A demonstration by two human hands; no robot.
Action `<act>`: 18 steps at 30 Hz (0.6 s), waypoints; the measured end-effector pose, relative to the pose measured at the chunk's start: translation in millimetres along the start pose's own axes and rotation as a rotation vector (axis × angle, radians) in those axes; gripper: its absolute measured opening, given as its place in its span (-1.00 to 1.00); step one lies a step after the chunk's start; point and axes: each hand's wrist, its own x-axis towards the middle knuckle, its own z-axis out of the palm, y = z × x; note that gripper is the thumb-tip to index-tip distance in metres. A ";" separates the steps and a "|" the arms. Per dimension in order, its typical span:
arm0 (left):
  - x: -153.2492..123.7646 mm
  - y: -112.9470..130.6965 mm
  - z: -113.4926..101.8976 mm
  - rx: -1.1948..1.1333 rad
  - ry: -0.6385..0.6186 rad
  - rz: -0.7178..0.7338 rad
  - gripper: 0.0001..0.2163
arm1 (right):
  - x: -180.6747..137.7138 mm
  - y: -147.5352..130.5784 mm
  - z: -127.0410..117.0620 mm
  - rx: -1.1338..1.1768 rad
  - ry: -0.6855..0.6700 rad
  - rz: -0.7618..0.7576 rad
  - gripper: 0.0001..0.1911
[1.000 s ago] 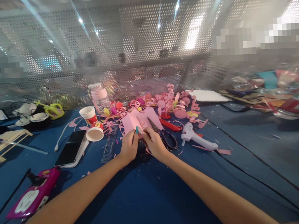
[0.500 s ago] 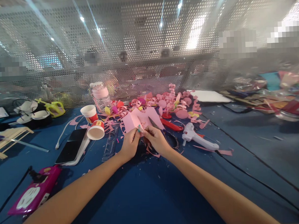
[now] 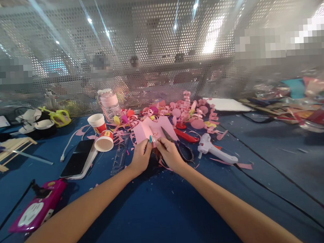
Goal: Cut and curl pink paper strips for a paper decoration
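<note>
Fingertips of my left hand point(image 3: 140, 157) and my right hand point(image 3: 171, 154) meet in a pinch over the middle of the table. A small piece of pink paper point(image 3: 154, 140) shows between them; its shape is mostly hidden by the fingers. Just behind the hands lie pink paper sheets point(image 3: 141, 131), folded or cut at the edges. Dark-handled scissors point(image 3: 187, 151) rest to the right of my right hand, blades pointing toward the sheets. A clear plastic ruler point(image 3: 118, 159) lies left of my left hand.
A white glue gun point(image 3: 217, 152) with a black cord and a red-handled tool point(image 3: 187, 135) lie right. Pink paper curls and discs point(image 3: 197, 124) heap behind. Left are paper cups point(image 3: 104, 142), a phone point(image 3: 79, 157), a bottle point(image 3: 109, 102) and a purple power strip point(image 3: 38, 209).
Both hands stay in nearly the same place. The fingers of my right hand have shifted slightly, and more of the small pink piece and the scissors shows.
</note>
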 end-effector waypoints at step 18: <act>0.5 3.2 -0.1 -0.030 0.000 -0.020 -0.73 | -1.0 -1.1 -1.0 -0.077 0.025 -0.051 -0.67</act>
